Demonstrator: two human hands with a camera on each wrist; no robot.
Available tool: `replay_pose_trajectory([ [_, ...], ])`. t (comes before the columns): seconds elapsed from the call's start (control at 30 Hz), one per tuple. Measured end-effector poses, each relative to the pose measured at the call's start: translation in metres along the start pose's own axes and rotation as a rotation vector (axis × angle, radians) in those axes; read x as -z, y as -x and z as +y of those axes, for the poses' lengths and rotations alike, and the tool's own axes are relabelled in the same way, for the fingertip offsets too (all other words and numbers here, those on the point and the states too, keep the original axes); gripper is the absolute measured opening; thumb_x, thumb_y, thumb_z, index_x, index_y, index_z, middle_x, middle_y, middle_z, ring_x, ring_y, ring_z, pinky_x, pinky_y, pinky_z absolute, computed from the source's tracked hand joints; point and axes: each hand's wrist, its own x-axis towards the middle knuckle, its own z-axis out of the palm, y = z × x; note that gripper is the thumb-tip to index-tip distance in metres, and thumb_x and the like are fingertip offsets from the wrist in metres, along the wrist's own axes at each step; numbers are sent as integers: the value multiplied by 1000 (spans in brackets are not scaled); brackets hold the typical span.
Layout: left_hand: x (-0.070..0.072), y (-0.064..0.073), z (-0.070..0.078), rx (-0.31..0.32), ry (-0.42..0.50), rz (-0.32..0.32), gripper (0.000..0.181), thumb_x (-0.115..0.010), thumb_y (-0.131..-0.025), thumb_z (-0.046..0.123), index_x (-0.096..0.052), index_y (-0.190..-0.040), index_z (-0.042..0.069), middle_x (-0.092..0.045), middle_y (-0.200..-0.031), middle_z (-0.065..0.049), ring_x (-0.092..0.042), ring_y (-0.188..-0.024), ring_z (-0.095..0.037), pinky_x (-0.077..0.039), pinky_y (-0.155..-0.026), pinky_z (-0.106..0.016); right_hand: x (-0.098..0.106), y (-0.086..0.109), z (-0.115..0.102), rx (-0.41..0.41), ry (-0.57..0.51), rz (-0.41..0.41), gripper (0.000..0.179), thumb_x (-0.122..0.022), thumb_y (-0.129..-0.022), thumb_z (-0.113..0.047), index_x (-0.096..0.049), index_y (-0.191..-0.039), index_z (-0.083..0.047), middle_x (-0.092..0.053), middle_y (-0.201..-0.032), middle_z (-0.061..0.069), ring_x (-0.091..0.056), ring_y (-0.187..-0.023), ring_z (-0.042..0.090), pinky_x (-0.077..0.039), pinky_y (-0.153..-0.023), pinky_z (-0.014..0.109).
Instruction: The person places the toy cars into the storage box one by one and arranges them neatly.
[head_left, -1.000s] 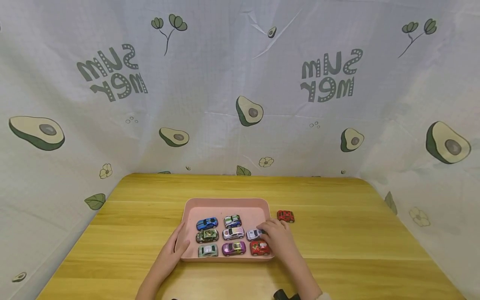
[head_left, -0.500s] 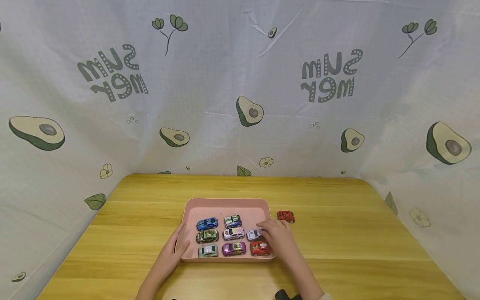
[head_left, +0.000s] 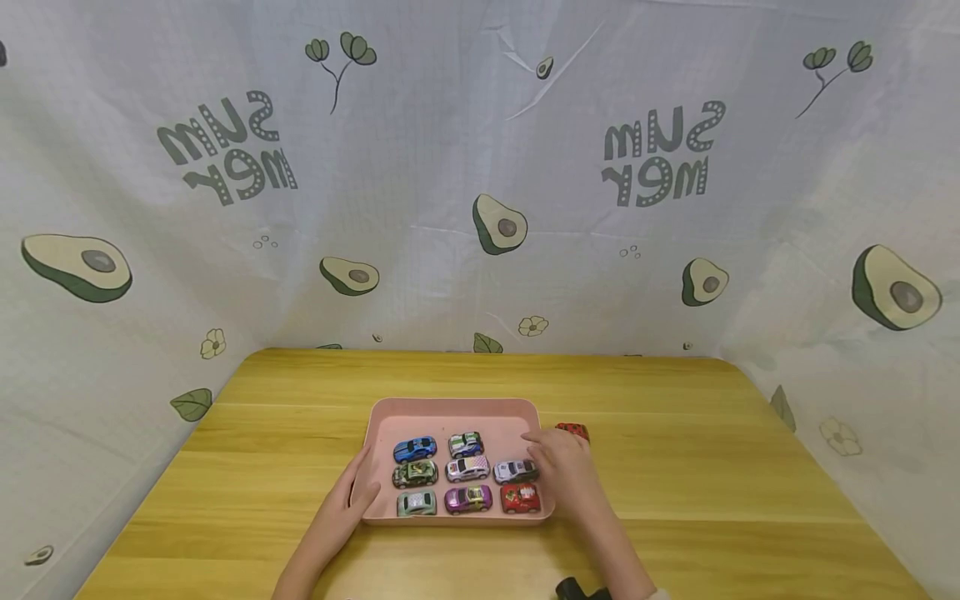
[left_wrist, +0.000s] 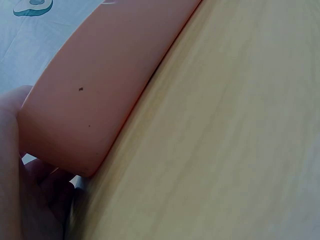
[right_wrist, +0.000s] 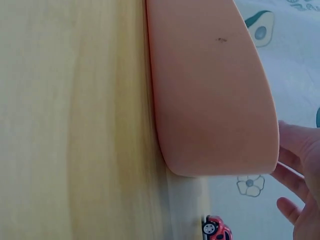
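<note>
A pink tray [head_left: 450, 406] with toy cars in it lies on the table. My left hand [head_left: 341, 507] grips its left wall, thumb over the rim and fingers outside, as the left wrist view also shows. Over the right rim is my right hand [head_left: 567, 468], fingers loosely extended and holding nothing. Nearest to it inside the tray are a white-and-black toy car [head_left: 514, 472] and a red toy car [head_left: 521, 498]. Further left stand a purple car [head_left: 468, 499], a white-and-pink car [head_left: 467, 468] and a green-and-white car [head_left: 466, 443].
The tray's left column has a blue car [head_left: 415, 449], a camouflage car [head_left: 415, 474] and a pale green car [head_left: 416, 502]. Beyond my right hand, a red-and-black toy car [head_left: 573, 430] sits on the wooden table [head_left: 697, 467], partly hidden. A printed curtain [head_left: 420, 167] surrounds the table.
My right hand has let go of the white-and-black car and moved right, over the tray's rim, now partly covering the red-and-black car outside. The left hand has stayed in place.
</note>
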Motion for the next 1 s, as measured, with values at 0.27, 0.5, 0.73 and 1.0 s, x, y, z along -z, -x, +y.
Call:
replay_pose_trajectory([
  [0.27, 0, 0, 0, -2, -9, 4, 60, -50, -93, 33, -25, -144, 15, -23, -149, -18, -18, -137, -39, -16, -111, -57, 7, -2, 10, -80, -156, 127, 21, -59, -88, -16, -66, -108, -12, -67, -104, 7, -59, -96, 24, -40, -93, 50],
  [0.5, 0, 0, 0, -1, -6, 5, 61, -50, -93, 33, -24, -144, 14, -22, -149, -18, -17, -137, -40, -16, -111, -56, 11, -3, 19, -125, -182, 148, 26, -60, -87, -13, -62, -112, -8, -64, -109, 12, -59, -100, 29, -46, -91, 48],
  [0.73, 0, 0, -1, 3, 3, 6, 61, -51, -92, 32, -25, -144, 14, -22, -149, -18, -17, -137, -39, -15, -111, -55, 9, -1, 31, -192, -92, 50, 39, -59, -87, -19, -54, -123, -4, -53, -125, 18, -46, -118, 39, -29, -102, 60],
  [1.0, 0, 0, 0, 20, 5, -1, 62, -50, -92, 34, -24, -144, 15, -21, -150, -18, -16, -138, -39, -15, -112, -55, 2, 5, 40, -169, 27, -40, 47, -62, -85, -23, -52, -127, -5, -44, -135, 21, -42, -121, 44, -32, -96, 64],
])
